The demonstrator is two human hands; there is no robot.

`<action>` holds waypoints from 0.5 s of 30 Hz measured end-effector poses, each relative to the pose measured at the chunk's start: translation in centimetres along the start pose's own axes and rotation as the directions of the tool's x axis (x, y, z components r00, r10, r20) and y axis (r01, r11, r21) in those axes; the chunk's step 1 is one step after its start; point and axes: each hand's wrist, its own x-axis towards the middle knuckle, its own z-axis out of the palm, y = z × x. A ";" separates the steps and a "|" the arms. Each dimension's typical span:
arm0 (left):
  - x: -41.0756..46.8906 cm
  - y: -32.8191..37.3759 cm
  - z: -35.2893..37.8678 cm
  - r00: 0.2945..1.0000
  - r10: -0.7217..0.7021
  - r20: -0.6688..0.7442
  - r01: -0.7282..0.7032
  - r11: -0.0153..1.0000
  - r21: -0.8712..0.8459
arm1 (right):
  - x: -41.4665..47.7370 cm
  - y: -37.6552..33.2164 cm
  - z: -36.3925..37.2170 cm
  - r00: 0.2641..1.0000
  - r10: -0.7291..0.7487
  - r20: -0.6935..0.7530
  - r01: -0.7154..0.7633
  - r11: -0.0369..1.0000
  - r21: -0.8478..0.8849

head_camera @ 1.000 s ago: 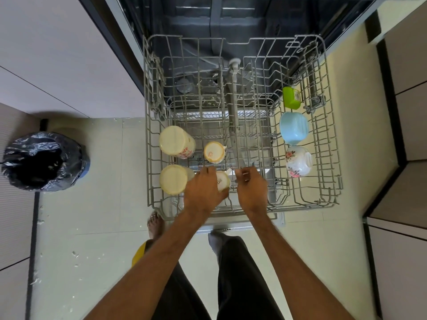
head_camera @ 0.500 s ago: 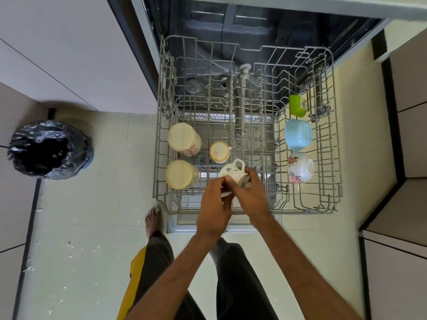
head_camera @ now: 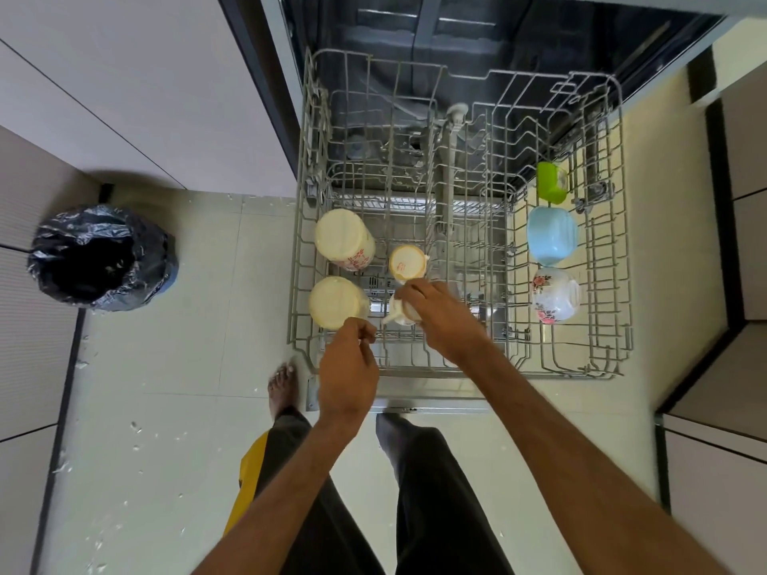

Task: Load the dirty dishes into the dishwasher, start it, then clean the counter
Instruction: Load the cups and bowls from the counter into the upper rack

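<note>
The fingers [head_camera: 410, 289] of the right hand [head_camera: 442, 325] are curled over a small white cup [head_camera: 399, 313] and hold it just above the wires at the front of the rack [head_camera: 315, 130], left of its middle. This looks like the moment of seating the cup. The left hand [head_camera: 348, 369] hangs over the rack's front left edge with its fingers loosely curled and nothing visible in them, probably ready to steady a neighbouring cup.

The dishwasher [head_camera: 456, 43] stands open behind the rack, which is pulled fully out of it over the floor. That is likely why the person can stand at the rack's front and reach straight down. A bin lined with a black bag [head_camera: 101, 257] sits on the floor well to the rack's left.

Inside the rack, along the left side, two tall cream cups [head_camera: 343, 238] [head_camera: 335, 302] stand bottom up, one behind the other — so that water can drain, I would guess. Along the right side sit a blue bowl [head_camera: 552, 234] and, in front of it, a flowered bowl [head_camera: 555, 294], both tipped over. A short cream cup [head_camera: 408, 262] stands bottom up just behind the held one. A green cup [head_camera: 551, 181], the smallest piece, sits behind the blue bowl. The back and middle of the rack hold nothing, so the loading seems well short of done.
</note>
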 end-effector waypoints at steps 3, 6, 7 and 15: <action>0.1 0.2 0.4 1.000 0.011 0.014 -0.011 1.000 0.006 | 0.6 0.0 0.1 1.000 -0.004 -0.001 0.004 1.000 -0.008; 0.3 0.4 0.8 0.999 0.026 0.022 -0.027 0.999 0.021 | 0.7 -0.1 0.8 0.999 -0.020 -0.026 0.019 0.999 -0.038; 0.4 0.4 0.9 0.999 0.031 0.022 -0.032 0.999 0.031 | 0.7 0.0 1.1 0.999 -0.026 -0.045 0.024 0.998 -0.059; 1.2 0.8 0.9 0.998 0.064 0.029 -0.067 0.990 0.127 | 0.3 -0.1 2.7 0.999 0.025 -0.021 -0.028 0.987 -0.155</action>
